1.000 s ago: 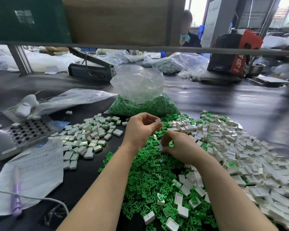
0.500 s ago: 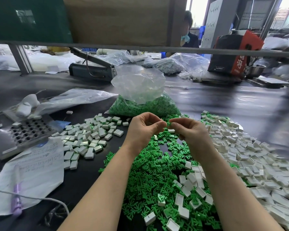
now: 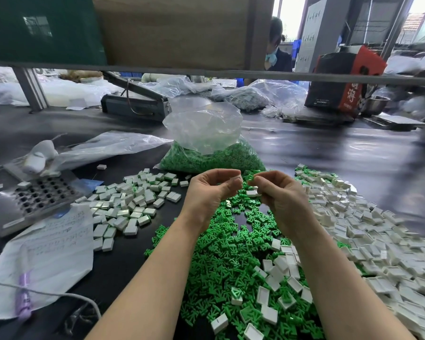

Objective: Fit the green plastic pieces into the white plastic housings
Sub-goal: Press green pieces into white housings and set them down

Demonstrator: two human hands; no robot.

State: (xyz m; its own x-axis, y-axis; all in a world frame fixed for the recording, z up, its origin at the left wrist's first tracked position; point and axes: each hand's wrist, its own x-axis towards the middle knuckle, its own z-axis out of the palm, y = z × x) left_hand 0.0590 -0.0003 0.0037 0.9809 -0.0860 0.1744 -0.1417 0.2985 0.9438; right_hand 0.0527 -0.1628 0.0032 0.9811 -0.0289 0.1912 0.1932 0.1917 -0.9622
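My left hand (image 3: 210, 190) is raised over the green pile, its fingertips pinched on a small white housing (image 3: 236, 178). My right hand (image 3: 280, 192) faces it, fingertips closed on a small green piece (image 3: 250, 178) held just beside the housing. Below both hands lies a heap of loose green pieces (image 3: 226, 256). Empty white housings (image 3: 368, 231) are heaped to the right. A group of filled housings (image 3: 130, 204) lies to the left.
A clear bag of green pieces (image 3: 214, 153) stands behind my hands. A metal fixture plate with holes (image 3: 32, 200), a sheet of paper (image 3: 47, 256) and a purple pen (image 3: 22, 298) sit at the left. A person sits beyond the shelf rail (image 3: 304, 76).
My right hand rose from the green pile carrying a green piece and came up level with my left hand, which stayed holding the white housing.
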